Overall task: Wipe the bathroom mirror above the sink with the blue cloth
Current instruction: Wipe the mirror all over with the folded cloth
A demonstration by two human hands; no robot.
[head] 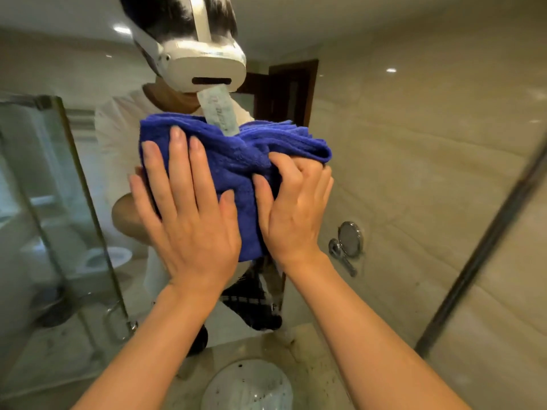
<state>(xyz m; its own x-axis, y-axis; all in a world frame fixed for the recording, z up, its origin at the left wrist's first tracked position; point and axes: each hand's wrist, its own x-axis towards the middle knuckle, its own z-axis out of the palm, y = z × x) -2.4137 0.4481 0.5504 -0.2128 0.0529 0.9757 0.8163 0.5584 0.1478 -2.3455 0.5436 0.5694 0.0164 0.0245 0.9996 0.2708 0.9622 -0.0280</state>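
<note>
Blue cloth pressed to mirror by both hands.
Left hand point(189, 220) is laid flat, fingers spread, on the blue cloth point(236, 164); right hand point(291, 208) bunches its right edge with curled fingers. Cloth is held against the mirror point(414, 173), above the sink point(247, 386).

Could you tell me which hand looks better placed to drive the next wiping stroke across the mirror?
Probably the left hand: it presses flat on the blue cloth, while the right hand only bunches its edge.
</note>
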